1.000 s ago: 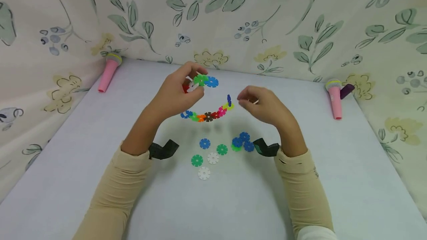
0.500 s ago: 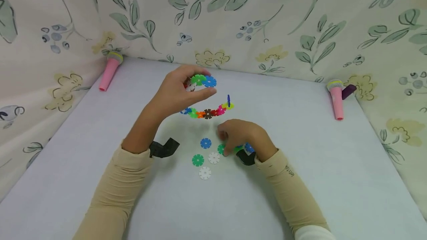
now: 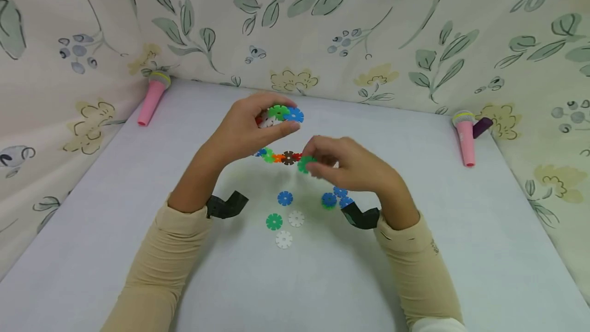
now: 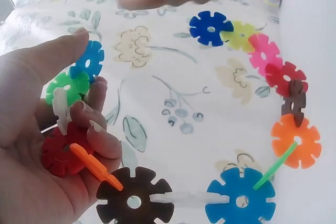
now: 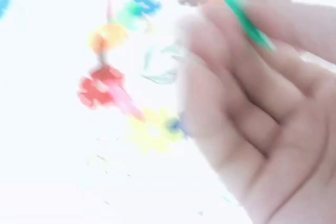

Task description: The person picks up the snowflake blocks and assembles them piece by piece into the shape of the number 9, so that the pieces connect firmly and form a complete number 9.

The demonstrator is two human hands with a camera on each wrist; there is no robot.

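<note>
My left hand (image 3: pixel 244 129) holds one end of a curved chain of slotted plastic snowflake discs, raised over the table. Red, white and green discs lie among its fingers, and a light blue disc (image 4: pixel 87 61) ends the chain near the thumb tip. From there the chain loops down past a brown disc (image 4: pixel 135 201) and back up to a free dark blue end disc (image 4: pixel 211 29). Between thumb and fingers, my right hand (image 3: pixel 357 163) pinches a green snowflake disc (image 3: pixel 304 164), overlapping the chain's right part in the head view. The right wrist view is blurred.
Loose discs lie on the white table (image 3: pixel 286 291): a blue one (image 3: pixel 285 198), a green one (image 3: pixel 274 222), two white ones (image 3: pixel 283 240) and a small blue cluster (image 3: pixel 329 200). Pink microphones stand back left (image 3: pixel 154 99) and right (image 3: pixel 464 140). Floral cloth (image 3: pixel 295 40) hangs behind.
My right hand went from beside the chain down to the loose discs, picked up a green disc and rose with it to the chain. The left hand keeps its hold, nearly still.
</note>
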